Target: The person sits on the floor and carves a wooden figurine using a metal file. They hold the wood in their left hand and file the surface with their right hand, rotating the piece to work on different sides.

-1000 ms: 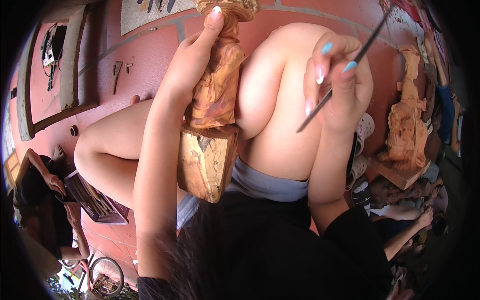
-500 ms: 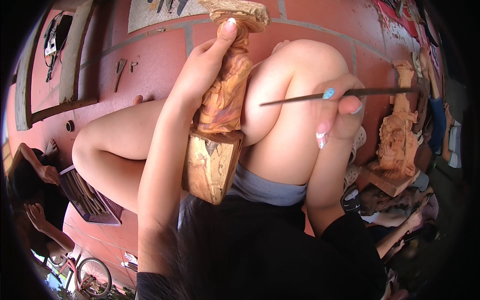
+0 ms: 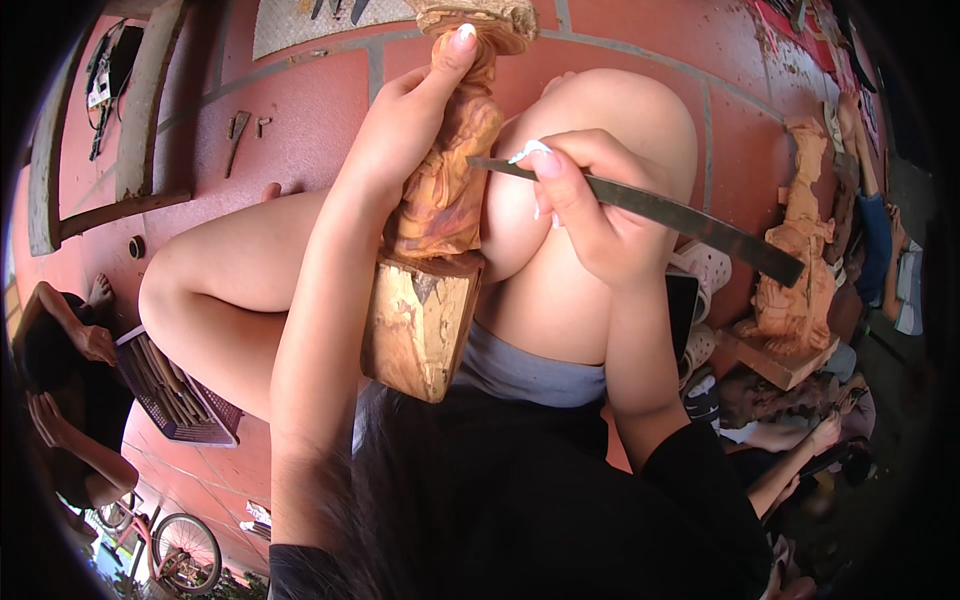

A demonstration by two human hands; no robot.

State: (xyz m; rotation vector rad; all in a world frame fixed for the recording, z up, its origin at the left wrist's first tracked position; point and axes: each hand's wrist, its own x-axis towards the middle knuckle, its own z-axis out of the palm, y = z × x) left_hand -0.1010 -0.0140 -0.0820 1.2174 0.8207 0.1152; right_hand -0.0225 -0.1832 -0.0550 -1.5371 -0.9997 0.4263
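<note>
My left hand (image 3: 412, 130) is wrapped round the upper part of a wooden carving (image 3: 452, 188), its thumb pressed near the top. The carving is a reddish-brown figure with draped folds, lying along my lap between a rough upper block and a squared, pale lower block (image 3: 418, 328). In my right hand (image 3: 610, 205) is a long, flat, dark metal carving tool (image 3: 715, 232), pinched between thumb and fingers. Its narrow tip lies at the right edge of the figure's folds; I cannot tell whether it touches. The broad end sticks out to the right.
Around me on the red tiles are a purple basket (image 3: 205, 418) of tools, a wooden frame (image 3: 140, 120), a small hand tool (image 3: 236, 140) and a mat (image 3: 300, 28) with blades. A larger carved statue (image 3: 795, 260) stands at right. Other people sit at both sides.
My right hand has turned over and moved left and slightly up, bringing the carving tool's tip to the figure and showing its flat side. My left hand keeps its hold on the carving.
</note>
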